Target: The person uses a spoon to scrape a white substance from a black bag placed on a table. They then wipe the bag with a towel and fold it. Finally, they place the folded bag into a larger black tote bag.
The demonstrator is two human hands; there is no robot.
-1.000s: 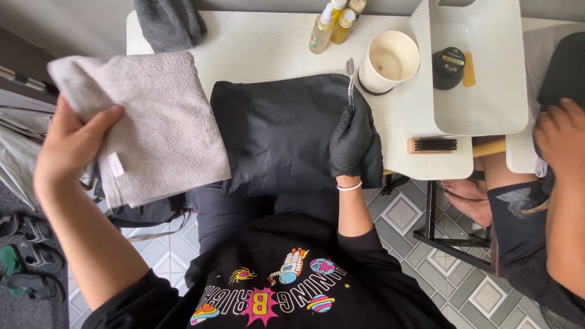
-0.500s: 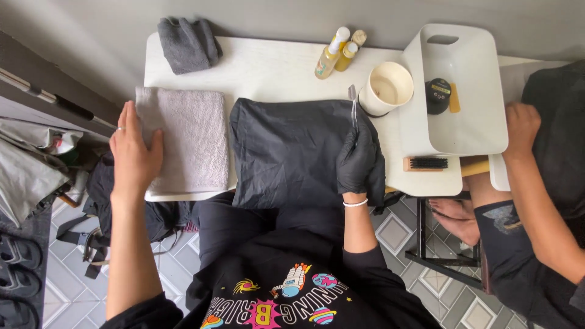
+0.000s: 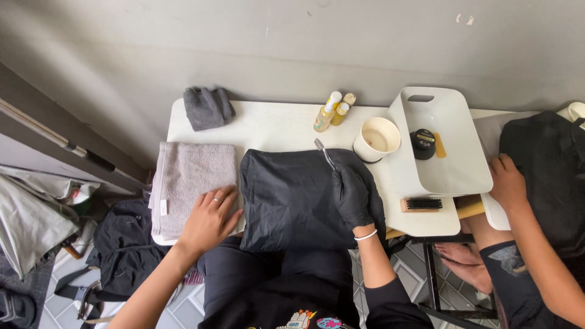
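Resting: left hand (image 3: 209, 220) lies flat, fingers apart, on grey towel (image 3: 190, 186).
Gripping: gloved right hand (image 3: 353, 196) is clamped on a toothbrush (image 3: 325, 153), over black cloth (image 3: 292, 201).

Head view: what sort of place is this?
Probably a makeshift cleaning or shoe-care station against a wall: a small white table carries dropper bottles, a bristle brush, a folded grey towel and a black cloth.

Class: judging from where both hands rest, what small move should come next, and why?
Probably lifting the left hand off the grey towel onto the black cloth: the gloved right hand already holds a slim metal tool over it.
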